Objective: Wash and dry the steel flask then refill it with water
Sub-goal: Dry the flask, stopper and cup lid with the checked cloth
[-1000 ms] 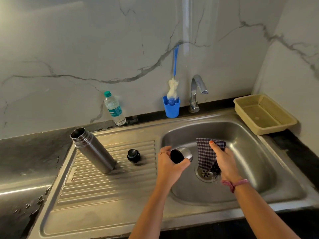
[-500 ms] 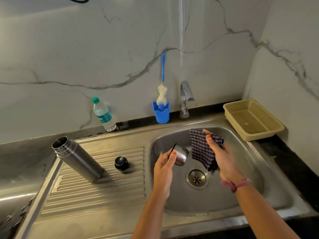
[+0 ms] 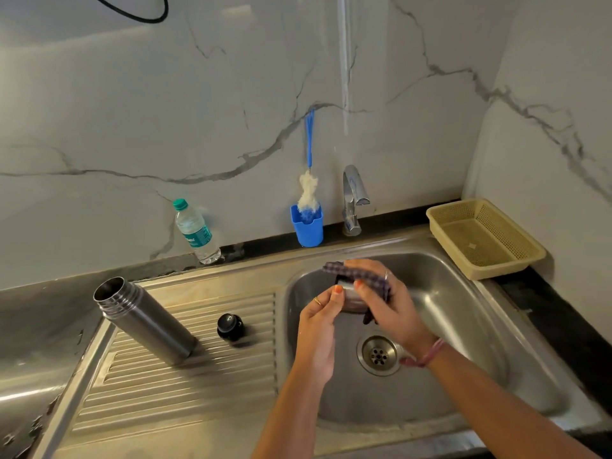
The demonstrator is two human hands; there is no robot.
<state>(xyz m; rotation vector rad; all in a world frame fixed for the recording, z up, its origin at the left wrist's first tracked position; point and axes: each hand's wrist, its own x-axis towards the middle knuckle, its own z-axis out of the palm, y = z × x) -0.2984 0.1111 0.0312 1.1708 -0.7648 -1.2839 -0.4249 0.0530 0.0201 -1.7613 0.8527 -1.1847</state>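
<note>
Just right of the frame's centre, above the sink basin (image 3: 463, 326), the left hand (image 3: 319, 329) holds the small steel cup-lid (image 3: 351, 301) with its fingers curled round it, while the right hand (image 3: 385, 303) grips a checked cloth (image 3: 361, 276) pressed over the lid's top. The steel flask (image 3: 142, 319) stands open-mouthed on the ribbed drainboard (image 3: 185, 385) at left centre, with its black stopper (image 3: 230, 326) just beside it to the right. Along the back wall stand a plastic water bottle (image 3: 195, 231), a blue cup (image 3: 307, 226) holding a bottle brush (image 3: 308, 190), and the tap (image 3: 352, 200). A beige basket (image 3: 486, 240) sits at the right.
</note>
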